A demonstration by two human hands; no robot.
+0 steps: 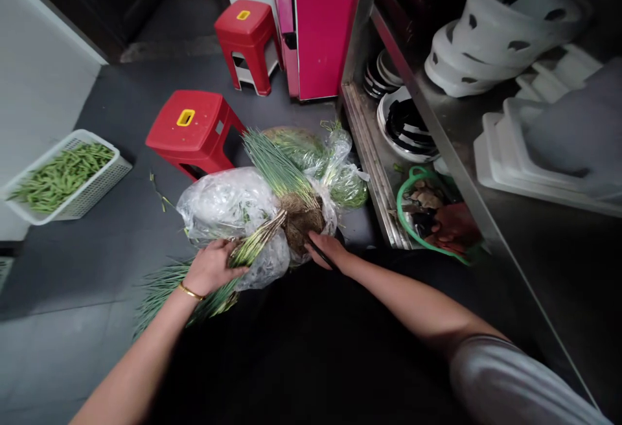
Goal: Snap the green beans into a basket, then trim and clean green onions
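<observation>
My left hand (216,268) is wrapped around a bunch of green onions (260,240), their green tops trailing down to the left and pale root ends pointing right. My right hand (326,250) is closed beside the brown root clump (304,224). A thin dark tool (321,255) runs along its fingers; its working end cannot be made out. Beyond the hands, a second bunch of green onions (279,159) lies with its tops pointing away and its roots towards me. Clear plastic bags (228,195) lie under and around the bunches.
Two red stools (187,127) stand ahead, one behind the other. A white basket of green pods (72,198) sits at the left. Bagged greens (352,188) lie ahead. Along the right, a metal shelf (437,133) holds white containers, stacked bowls and a green-rimmed basket (401,208).
</observation>
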